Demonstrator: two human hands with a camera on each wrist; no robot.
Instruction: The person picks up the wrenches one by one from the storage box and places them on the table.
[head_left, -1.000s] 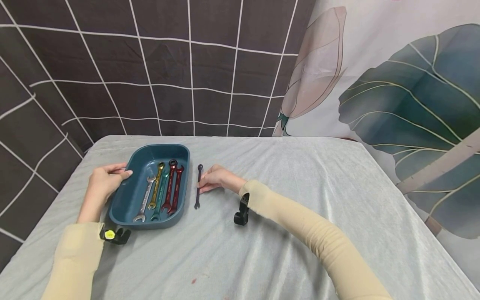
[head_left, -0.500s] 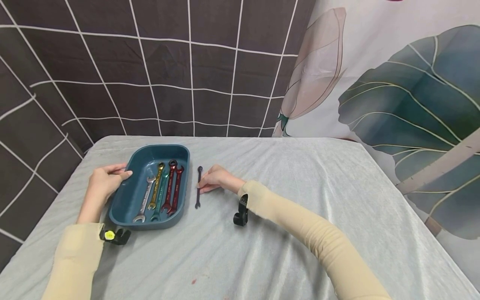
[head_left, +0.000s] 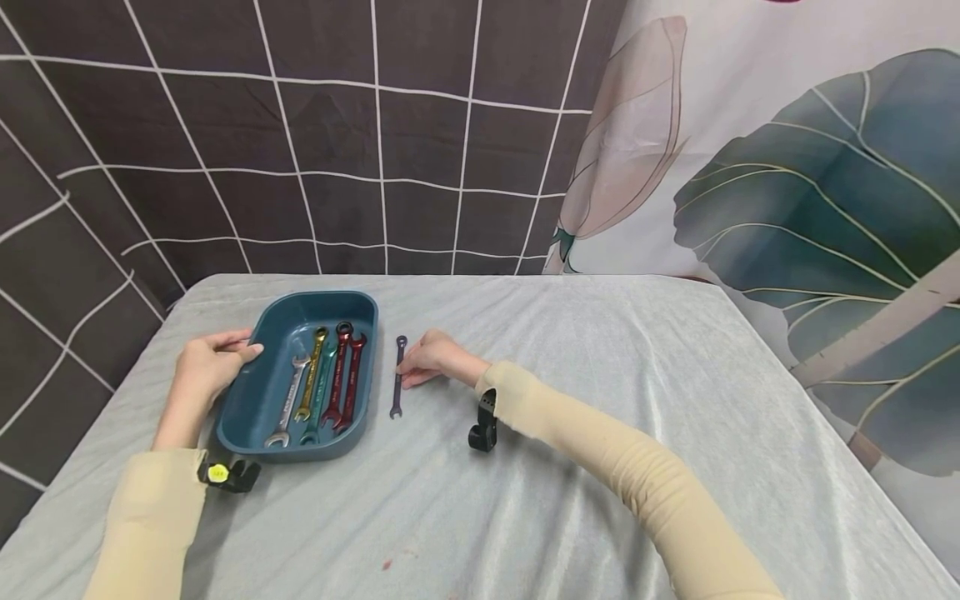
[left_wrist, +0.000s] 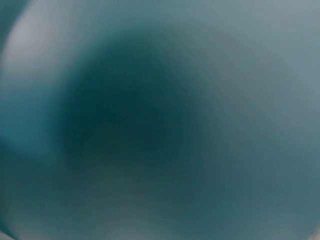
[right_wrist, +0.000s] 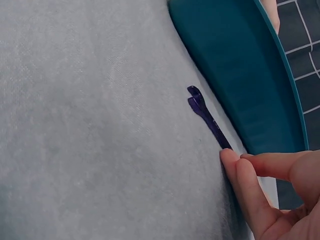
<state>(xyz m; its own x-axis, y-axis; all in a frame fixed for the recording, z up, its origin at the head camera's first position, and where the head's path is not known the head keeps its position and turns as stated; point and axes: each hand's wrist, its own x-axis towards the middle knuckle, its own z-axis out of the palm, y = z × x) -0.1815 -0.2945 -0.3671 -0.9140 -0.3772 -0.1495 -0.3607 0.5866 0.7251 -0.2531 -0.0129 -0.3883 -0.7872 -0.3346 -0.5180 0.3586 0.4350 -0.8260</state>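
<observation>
A purple combination wrench [head_left: 397, 398] lies along the right side of a blue tray [head_left: 311, 453]. My right hand [head_left: 429, 360] pinches the wrench near its middle between thumb and fingers. Its open end points away from the fingertips in the right wrist view, close over the cloth, with the shank [right_wrist: 212, 122] running beside the tray wall. At the tray's left rim my left hand [head_left: 210, 364] grips the edge, thumb over the top. Inside the tray sit a silver wrench [head_left: 288, 400], a gold wrench [head_left: 311, 375], a green wrench [head_left: 321, 387] and two red wrenches [head_left: 339, 371].
A grey velvety cloth [head_left: 585, 400] covers the table. Behind it hangs a dark gridded curtain [head_left: 420, 137], beside a leaf-patterned curtain [head_left: 840, 200] on the right. The left wrist view is a blurred blue-green surface [left_wrist: 240, 150].
The purple wrench has rolled slightly in my right fingers, so its ring end shows more face and sits a little lower. My left hand and the tray hold their place.
</observation>
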